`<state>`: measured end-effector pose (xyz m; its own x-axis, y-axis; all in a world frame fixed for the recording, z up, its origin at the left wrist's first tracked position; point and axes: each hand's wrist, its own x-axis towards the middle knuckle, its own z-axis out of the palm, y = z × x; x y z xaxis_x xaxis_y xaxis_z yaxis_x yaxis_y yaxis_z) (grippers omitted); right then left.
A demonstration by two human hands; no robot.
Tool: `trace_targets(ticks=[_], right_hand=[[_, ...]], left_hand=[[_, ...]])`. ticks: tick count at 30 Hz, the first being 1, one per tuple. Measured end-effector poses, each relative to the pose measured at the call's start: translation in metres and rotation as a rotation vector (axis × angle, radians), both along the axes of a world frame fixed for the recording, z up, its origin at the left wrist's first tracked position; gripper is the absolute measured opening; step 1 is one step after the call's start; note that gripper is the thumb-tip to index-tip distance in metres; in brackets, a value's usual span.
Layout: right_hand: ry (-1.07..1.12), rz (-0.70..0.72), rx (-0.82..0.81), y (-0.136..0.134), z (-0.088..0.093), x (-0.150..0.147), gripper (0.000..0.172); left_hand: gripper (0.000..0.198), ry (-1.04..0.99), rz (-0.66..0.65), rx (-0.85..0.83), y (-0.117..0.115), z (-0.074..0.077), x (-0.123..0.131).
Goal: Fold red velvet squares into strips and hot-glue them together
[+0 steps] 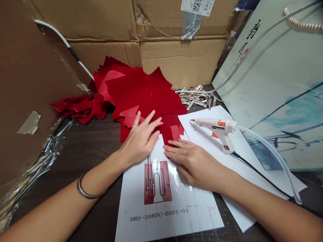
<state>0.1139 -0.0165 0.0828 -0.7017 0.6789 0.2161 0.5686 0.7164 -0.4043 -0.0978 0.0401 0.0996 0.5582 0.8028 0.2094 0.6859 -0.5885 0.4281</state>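
Note:
My left hand (141, 136) lies flat with fingers spread on the near edge of a heap of red fabric squares (141, 89). My right hand (188, 158) rests beside it, fingers stretched out flat across the top of a laminated template sheet (166, 205) and touching a small red fabric piece (174, 132). The sheet bears a red rectangle drawing (157, 181) and the printed code DRS-206DC-E001-01. Neither hand grips anything. A thin bracelet (87, 191) circles my left wrist.
A white hot glue gun (219, 129) stands on white paper (242, 151) to the right, its cord trailing toward me. Several metal hair clips (198, 97) lie behind it. Cardboard boxes (161, 40) wall the back and left; a printed paper bag (280, 87) stands right.

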Motion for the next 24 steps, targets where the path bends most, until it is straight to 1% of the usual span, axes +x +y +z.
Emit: trace_targets(ticks=[3, 5, 8, 10, 12, 14, 15, 16, 18, 19, 21, 23, 24], right_hand=[[0.007, -0.003, -0.002, 0.0, -0.001, 0.0, 0.046], [0.014, -0.001, 0.001, 0.001, -0.002, 0.001, 0.046], [0.017, 0.008, 0.002, 0.001, 0.0, -0.001, 0.046], [0.028, -0.003, -0.021, -0.003, 0.008, -0.002, 0.041], [0.077, -0.065, -0.083, -0.014, 0.021, 0.0, 0.031], [0.178, -0.226, -0.147, -0.029, 0.033, 0.006, 0.022], [0.237, -0.306, -0.137, -0.039, 0.037, 0.011, 0.02], [0.263, -0.397, -0.121, -0.048, 0.038, 0.016, 0.018], [0.259, -0.562, -0.083, -0.066, 0.033, 0.029, 0.021], [0.24, -0.648, -0.084, -0.073, 0.027, 0.035, 0.028], [0.214, -0.813, -0.096, -0.082, 0.012, 0.045, 0.049], [0.224, -0.927, -0.121, -0.081, -0.002, 0.052, 0.07], [0.246, -0.964, -0.132, -0.077, -0.007, 0.056, 0.077]], left_hand=[[0.032, -0.069, -0.092, 0.194, -0.004, -0.007, 0.002], [0.028, -0.069, -0.158, 0.248, -0.007, -0.012, 0.005], [0.026, -0.022, -0.176, 0.228, -0.01, -0.016, 0.008], [0.026, 0.002, -0.157, 0.195, -0.012, -0.016, 0.009], [0.024, 0.022, -0.14, 0.162, -0.014, -0.015, 0.009], [0.024, 0.037, -0.128, 0.139, -0.015, -0.013, 0.009], [0.024, 0.041, -0.124, 0.13, -0.016, -0.013, 0.009], [0.025, 0.042, -0.121, 0.122, -0.016, -0.013, 0.01], [0.028, 0.041, -0.116, 0.107, -0.017, -0.013, 0.01], [0.03, 0.042, -0.113, 0.1, -0.017, -0.013, 0.01], [0.031, 0.048, -0.11, 0.091, -0.017, -0.013, 0.009], [0.03, 0.059, -0.114, 0.087, -0.016, -0.012, 0.008], [0.03, 0.062, -0.118, 0.089, -0.016, -0.012, 0.008]])
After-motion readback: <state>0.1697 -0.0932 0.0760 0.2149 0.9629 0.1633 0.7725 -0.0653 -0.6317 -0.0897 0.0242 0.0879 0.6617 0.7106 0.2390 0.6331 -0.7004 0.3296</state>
